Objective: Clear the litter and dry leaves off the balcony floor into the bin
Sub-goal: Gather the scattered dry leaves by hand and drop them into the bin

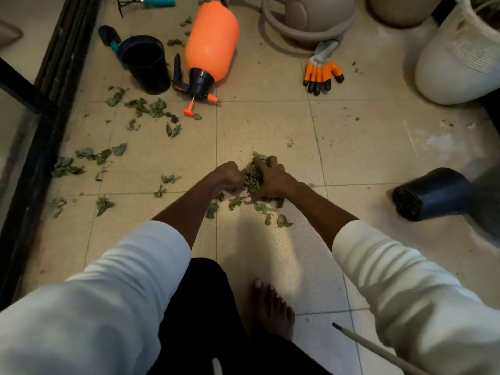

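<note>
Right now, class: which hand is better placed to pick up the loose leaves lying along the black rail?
Left. The left hand is nearer those leaves; the right hand already grips a bunch.

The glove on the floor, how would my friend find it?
Start at the big orange spray bottle lying on the tiled floor. Look right, just below the beige watering can. The glove lies flat there, orange fingers with black tips and a grey cuff.

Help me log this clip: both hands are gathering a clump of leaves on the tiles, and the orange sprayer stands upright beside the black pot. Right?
Not quite. The head view shows the orange sprayer lying on its side beside the black pot, not upright. The left hand and right hand are indeed gathering a clump of leaves on the tiles.
</note>
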### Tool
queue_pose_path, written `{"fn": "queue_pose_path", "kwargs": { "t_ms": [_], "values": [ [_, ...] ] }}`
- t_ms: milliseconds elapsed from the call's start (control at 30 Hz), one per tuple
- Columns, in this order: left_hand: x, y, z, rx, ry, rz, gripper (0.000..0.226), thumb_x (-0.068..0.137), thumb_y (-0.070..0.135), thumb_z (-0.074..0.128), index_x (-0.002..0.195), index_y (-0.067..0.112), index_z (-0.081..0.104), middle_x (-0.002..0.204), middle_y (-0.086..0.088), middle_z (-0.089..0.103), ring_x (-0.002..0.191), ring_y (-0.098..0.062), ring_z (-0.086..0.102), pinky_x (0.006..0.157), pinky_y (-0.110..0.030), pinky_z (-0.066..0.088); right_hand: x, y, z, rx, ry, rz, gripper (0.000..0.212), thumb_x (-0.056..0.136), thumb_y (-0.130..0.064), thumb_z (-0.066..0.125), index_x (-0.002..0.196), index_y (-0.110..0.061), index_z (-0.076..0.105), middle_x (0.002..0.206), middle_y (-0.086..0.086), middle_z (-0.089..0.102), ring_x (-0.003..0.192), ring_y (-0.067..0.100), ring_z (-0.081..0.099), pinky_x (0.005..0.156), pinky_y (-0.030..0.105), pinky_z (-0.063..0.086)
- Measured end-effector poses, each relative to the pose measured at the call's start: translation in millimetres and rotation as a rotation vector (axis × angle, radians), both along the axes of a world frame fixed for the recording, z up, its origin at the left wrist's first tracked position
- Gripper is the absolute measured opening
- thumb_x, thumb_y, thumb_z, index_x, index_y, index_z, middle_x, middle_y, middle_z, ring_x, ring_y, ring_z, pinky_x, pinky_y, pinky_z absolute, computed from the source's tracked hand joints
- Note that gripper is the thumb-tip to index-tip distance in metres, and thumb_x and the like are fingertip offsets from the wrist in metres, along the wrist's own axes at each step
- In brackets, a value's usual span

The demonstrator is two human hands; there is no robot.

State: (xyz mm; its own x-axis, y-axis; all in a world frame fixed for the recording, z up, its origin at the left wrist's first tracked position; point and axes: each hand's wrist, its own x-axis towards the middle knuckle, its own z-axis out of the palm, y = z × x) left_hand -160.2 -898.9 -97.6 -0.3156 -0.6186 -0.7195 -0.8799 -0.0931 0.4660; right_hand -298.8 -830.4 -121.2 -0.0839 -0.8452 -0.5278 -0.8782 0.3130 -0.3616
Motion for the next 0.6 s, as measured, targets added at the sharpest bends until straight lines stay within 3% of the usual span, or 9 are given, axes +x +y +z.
{"fn": "queue_pose_path", "kwargs": {
  "t_ms": [167, 233, 333, 467, 600],
  "values": [
    [-1.4, -0.1, -9.7, 0.119, 0.165, 0.259, 0.018, 0.095, -0.002, 0.047, 0.088, -0.004, 0.063, 0.082, -0.02, 0.067, 0.062, -0.023, 0.065, 0.055, -0.028, 0.057, 19.4, 1.7, -5.1, -0.124, -0.011, 0.026, 0.089, 0.075, -0.043, 0.081, 0.15, -0.03, 0.033, 0.149, 0.013, 0.024, 0.13, 0.038, 0.034, 0.098, 0.049, 0.044],
    [-0.2, 0.2, -10.0, 0.127, 0.205, 0.321, 0.02, 0.096, -0.001, 0.046, 0.098, -0.006, 0.065, 0.085, -0.019, 0.067, 0.064, -0.023, 0.064, 0.054, -0.027, 0.055, 26.0, 2.5, -4.5, -0.182, -0.003, 0.017, 0.065, 0.084, -0.029, 0.073, 0.143, -0.024, 0.045, 0.143, 0.014, 0.035, 0.125, 0.038, 0.04, 0.093, 0.047, 0.046],
    [4.3, 1.3, -7.7, 0.129, 0.21, 0.369, 0.017, 0.093, -0.004, 0.048, 0.095, -0.006, 0.065, 0.076, -0.017, 0.063, 0.06, -0.022, 0.056, 0.055, -0.03, 0.047, 35.1, 6.6, -3.4, -0.279, 0.03, 0.033, 0.035, 0.092, -0.013, 0.059, 0.128, -0.016, 0.06, 0.127, 0.015, 0.048, 0.113, 0.035, 0.048, 0.087, 0.043, 0.05],
    [12.5, -2.3, -7.7, 0.073, 0.197, 0.494, 0.018, 0.094, 0.001, 0.047, 0.09, -0.003, 0.064, 0.061, -0.012, 0.051, 0.044, -0.019, 0.042, 0.038, -0.019, 0.033, 44.2, 11.9, -2.9, -0.333, 0.137, 0.103, 0.026, 0.096, -0.008, 0.051, 0.115, -0.007, 0.067, 0.117, 0.016, 0.054, 0.104, 0.034, 0.054, 0.081, 0.04, 0.05],
    [14.6, -3.3, -10.5, 0.162, 0.342, 0.711, 0.022, 0.094, 0.002, 0.037, 0.083, 0.006, 0.055, 0.068, -0.01, 0.046, 0.054, -0.019, 0.04, 0.053, -0.029, 0.039, 50.8, 9.1, 4.0, -0.306, 0.194, 0.143, 0.023, 0.096, -0.004, 0.05, 0.11, 0.0, 0.067, 0.109, 0.018, 0.058, 0.098, 0.034, 0.059, 0.072, 0.035, 0.046]
  ]
}}
